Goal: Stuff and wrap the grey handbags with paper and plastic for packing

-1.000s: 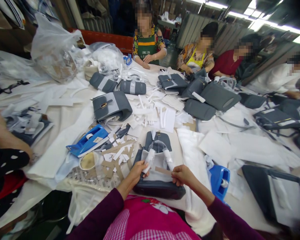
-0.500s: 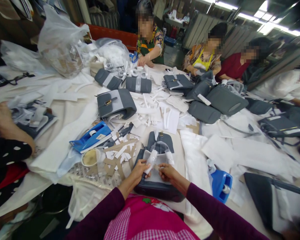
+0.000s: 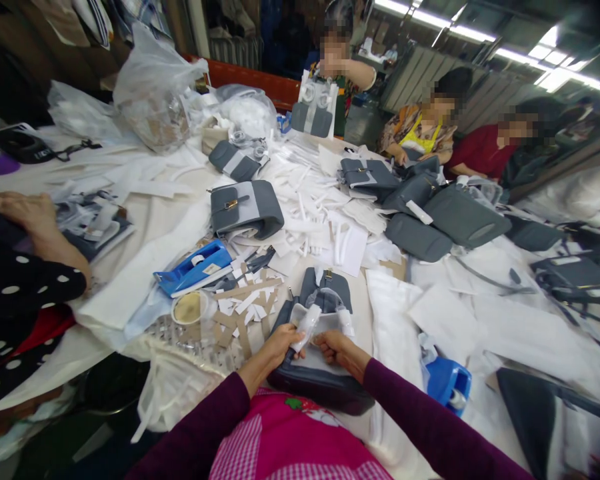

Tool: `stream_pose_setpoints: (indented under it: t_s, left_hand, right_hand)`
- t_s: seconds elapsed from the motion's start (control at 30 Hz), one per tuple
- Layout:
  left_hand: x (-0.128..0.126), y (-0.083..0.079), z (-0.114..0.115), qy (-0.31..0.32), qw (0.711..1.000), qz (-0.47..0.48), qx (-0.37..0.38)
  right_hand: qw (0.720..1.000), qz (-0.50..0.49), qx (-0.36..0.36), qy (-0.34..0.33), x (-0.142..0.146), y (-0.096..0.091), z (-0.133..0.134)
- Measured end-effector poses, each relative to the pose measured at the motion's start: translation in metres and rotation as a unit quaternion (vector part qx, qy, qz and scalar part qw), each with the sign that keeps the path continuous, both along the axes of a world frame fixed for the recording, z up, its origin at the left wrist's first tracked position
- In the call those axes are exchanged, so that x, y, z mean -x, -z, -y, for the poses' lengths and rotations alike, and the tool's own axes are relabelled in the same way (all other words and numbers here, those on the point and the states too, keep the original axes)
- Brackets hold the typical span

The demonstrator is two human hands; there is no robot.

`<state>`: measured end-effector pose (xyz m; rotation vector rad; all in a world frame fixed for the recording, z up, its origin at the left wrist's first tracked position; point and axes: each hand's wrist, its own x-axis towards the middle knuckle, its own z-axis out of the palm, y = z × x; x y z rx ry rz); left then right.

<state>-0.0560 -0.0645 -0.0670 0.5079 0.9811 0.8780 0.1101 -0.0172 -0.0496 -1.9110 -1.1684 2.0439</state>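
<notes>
Grey bag (image 3: pixel 320 392), left hand (image 3: pixel 282 341) clamped on wrapped handle (image 3: pixel 309 323), right hand (image 3: pixel 337 348) pinched shut, contents unclear

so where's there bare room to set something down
A narrow strip of table shows right of the dark gray bag being handled, before the white padding; a wider patch seems free left of the long white sheet, beside the wrapped bundle. It's crowded left of the bag: cardboard strips, tub, blue dispenser.

Smooth matt grey bag (image 3: pixel 320 385), perhaps leather, with glossy translucent plastic handle wrap (image 3: pixel 310 324)
</notes>
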Motion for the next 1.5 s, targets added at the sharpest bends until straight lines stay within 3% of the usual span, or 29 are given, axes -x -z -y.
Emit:
stream_pose_setpoints:
  t_s: [0.4, 0.47, 0.6, 0.7, 0.83, 0.9, 1.0, 1.17, 1.33, 1.5]
  left_hand:
    - [-0.001, -0.008, 0.003, -0.005, 0.997, -0.072, 0.001]
    - [-0.002, -0.006, 0.004, -0.010, 0.997, -0.077, -0.002]
    - [-0.003, 0.004, 0.003, -0.011, 0.997, -0.078, -0.006]
    - [-0.002, 0.009, 0.002, 0.002, 0.997, -0.081, -0.020]
    - [-0.003, 0.002, 0.001, 0.014, 0.995, -0.089, -0.041]
    - [-0.005, -0.004, 0.000, 0.015, 0.993, -0.110, -0.039]
    - [-0.010, -0.010, -0.002, 0.005, 0.990, -0.139, -0.032]
    - [-0.012, -0.010, -0.002, -0.016, 0.988, -0.150, -0.040]
    - [-0.009, -0.013, 0.000, 0.011, 0.986, -0.148, -0.078]
    - [-0.014, -0.014, -0.003, -0.001, 0.974, -0.215, -0.066]
  right_hand:
    - [0.992, -0.004, -0.126, -0.026, 0.001, -0.001, 0.008]
    - [0.981, -0.004, -0.190, -0.038, -0.009, -0.003, 0.015]
    - [0.908, -0.019, -0.400, -0.122, -0.029, -0.008, 0.028]
    - [0.866, 0.017, -0.462, -0.189, -0.030, -0.016, 0.025]
    - [0.803, 0.084, -0.526, -0.267, -0.014, -0.031, 0.004]
    - [0.778, 0.093, -0.533, -0.319, -0.004, -0.037, -0.008]
    - [0.765, 0.078, -0.515, -0.379, 0.010, -0.040, -0.023]
    - [0.771, 0.061, -0.476, -0.419, 0.025, -0.037, -0.044]
    - [0.771, 0.054, -0.452, -0.446, 0.031, -0.037, -0.058]
    - [0.776, 0.052, -0.431, -0.459, 0.034, -0.037, -0.064]
